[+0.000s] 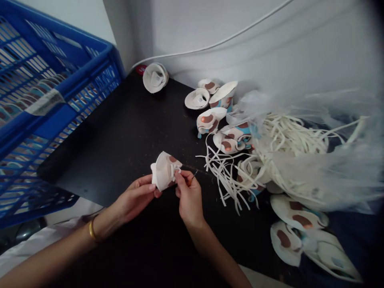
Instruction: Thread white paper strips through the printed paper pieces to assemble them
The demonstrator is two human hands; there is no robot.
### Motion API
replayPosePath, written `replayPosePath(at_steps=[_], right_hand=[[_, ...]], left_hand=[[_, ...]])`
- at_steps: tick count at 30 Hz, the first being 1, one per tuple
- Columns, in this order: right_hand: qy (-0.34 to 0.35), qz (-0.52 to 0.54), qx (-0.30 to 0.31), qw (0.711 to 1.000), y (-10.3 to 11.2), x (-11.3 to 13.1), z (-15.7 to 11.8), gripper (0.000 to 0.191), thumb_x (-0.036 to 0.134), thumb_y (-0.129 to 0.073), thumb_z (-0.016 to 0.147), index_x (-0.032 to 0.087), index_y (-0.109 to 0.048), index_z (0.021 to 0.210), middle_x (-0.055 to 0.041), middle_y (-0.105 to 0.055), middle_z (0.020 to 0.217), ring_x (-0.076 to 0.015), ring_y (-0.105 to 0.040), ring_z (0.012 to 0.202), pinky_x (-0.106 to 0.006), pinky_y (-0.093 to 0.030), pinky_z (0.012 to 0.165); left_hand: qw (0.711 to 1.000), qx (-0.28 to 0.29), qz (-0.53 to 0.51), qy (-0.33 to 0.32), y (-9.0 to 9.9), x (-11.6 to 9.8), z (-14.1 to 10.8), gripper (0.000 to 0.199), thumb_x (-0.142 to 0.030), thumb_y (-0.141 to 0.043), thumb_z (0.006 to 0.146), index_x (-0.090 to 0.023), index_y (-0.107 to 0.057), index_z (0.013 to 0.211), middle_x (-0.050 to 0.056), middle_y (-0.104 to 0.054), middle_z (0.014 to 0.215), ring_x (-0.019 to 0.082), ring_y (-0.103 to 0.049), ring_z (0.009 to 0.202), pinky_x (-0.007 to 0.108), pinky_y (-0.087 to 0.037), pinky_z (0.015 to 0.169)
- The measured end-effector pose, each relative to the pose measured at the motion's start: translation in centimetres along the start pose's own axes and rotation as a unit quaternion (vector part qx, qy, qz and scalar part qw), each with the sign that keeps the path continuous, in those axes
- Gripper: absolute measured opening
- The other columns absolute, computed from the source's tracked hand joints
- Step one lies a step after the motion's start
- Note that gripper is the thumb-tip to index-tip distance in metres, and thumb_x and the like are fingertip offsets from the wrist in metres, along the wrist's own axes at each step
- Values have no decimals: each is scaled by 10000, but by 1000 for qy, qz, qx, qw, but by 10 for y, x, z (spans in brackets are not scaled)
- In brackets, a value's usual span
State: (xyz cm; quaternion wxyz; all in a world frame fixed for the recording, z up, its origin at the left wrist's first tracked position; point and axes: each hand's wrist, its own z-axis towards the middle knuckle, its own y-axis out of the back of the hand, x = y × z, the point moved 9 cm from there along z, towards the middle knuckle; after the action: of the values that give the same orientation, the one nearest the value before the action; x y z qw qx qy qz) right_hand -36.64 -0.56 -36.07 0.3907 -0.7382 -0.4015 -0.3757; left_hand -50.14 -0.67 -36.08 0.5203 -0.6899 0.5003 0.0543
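Note:
Above the near part of the black table I hold a small cream fabric piece [162,172] with brown patches, shaped like a little brimmed cap. My left hand [139,196] grips its left and lower edge, fingers beneath and thumb at the rim. On its right side, my right hand [189,196] pinches a thin white strip [177,170] that loops at the piece. A slim tool [190,183] with an orange part and a fine tip pokes out from the right fingers; its kind is unclear. Loose white strips [225,176] lie just right of my right hand.
A clear plastic bag [318,176] of white strips lies at the right. Several similar cap-shaped pieces [210,120] stand around it, and a stack [155,78] sits at the back corner. Blue crates [87,76] border the left; a white cable [225,40] runs along the wall.

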Motion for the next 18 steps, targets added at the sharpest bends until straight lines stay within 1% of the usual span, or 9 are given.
replayPosePath(at_steps=[3, 5, 7, 9, 10, 12, 14, 15, 18], right_hand=[[17, -29, 14, 999, -7, -1, -5, 299, 461, -720, 812, 189, -633, 901, 36, -546, 697, -63, -322, 501, -214, -213, 437], [22, -57, 25, 998, -12, -1, -8, 295, 463, -716, 816, 195, -636, 908, 29, -557, 710, -68, -338, 502, -216, -224, 437], [24, -83, 30, 996, -15, -1, -10, 298, 470, -712, 815, 198, -633, 908, 25, -564, 708, -71, -350, 496, -218, -234, 434], [28, -94, 27, 995, -16, 0, -10, 303, 477, -707, 814, 199, -630, 909, 25, -569, 705, -72, -355, 486, -219, -247, 433], [28, -93, 25, 995, -15, 1, -10, 305, 480, -704, 815, 200, -629, 909, 27, -569, 701, -70, -352, 478, -220, -251, 432], [27, -90, 27, 995, -16, 1, -10, 300, 477, -707, 813, 201, -628, 899, 32, -566, 691, -66, -340, 466, -220, -257, 432], [24, -89, 33, 995, -16, 0, -11, 285, 465, -715, 810, 202, -628, 874, 34, -563, 682, -65, -341, 466, -219, -262, 433], [23, -89, 35, 995, -16, -1, -11, 279, 463, -714, 811, 202, -629, 866, 33, -563, 681, -68, -355, 472, -219, -269, 435], [20, -97, 34, 994, -15, -1, -11, 296, 492, -681, 828, 204, -634, 877, 25, -566, 669, -86, -413, 497, -222, -297, 440]], left_hand=[[997, -71, 2, -36, 12, 0, -1, 212, -314, -789, 767, -144, -746, 885, 30, -658, 798, 61, -460, 571, 165, -415, 520], [992, -111, 4, -67, 18, -9, -1, 267, -419, -728, 829, -156, -741, 870, 33, -668, 812, 74, -482, 572, 161, -371, 444], [989, -117, 18, -91, 17, -18, -2, 385, -525, -636, 874, -156, -742, 898, 63, -692, 863, 127, -566, 652, 196, -441, 474], [987, -96, 52, -120, 11, -27, -5, 466, -577, -613, 866, -139, -742, 959, 100, -716, 940, 184, -630, 731, 279, -539, 594], [984, -89, 83, -130, 9, -30, -6, 458, -557, -652, 844, -133, -738, 993, 108, -723, 973, 198, -647, 750, 311, -559, 660], [974, -94, 165, -126, 7, -29, -9, 377, -447, -758, 786, -137, -736, 999, 90, -738, 926, 185, -660, 727, 302, -551, 717], [962, -111, 232, -94, 9, -22, -8, 270, -341, -801, 761, -149, -741, 942, 49, -736, 805, 140, -638, 620, 247, -520, 660], [958, -118, 248, -82, 10, -19, -8, 234, -334, -792, 772, -151, -742, 909, 37, -727, 759, 125, -622, 571, 232, -505, 622], [959, -131, 239, -80, 10, -15, -7, 230, -363, -760, 800, -157, -741, 900, 38, -737, 794, 130, -641, 554, 241, -520, 599]])
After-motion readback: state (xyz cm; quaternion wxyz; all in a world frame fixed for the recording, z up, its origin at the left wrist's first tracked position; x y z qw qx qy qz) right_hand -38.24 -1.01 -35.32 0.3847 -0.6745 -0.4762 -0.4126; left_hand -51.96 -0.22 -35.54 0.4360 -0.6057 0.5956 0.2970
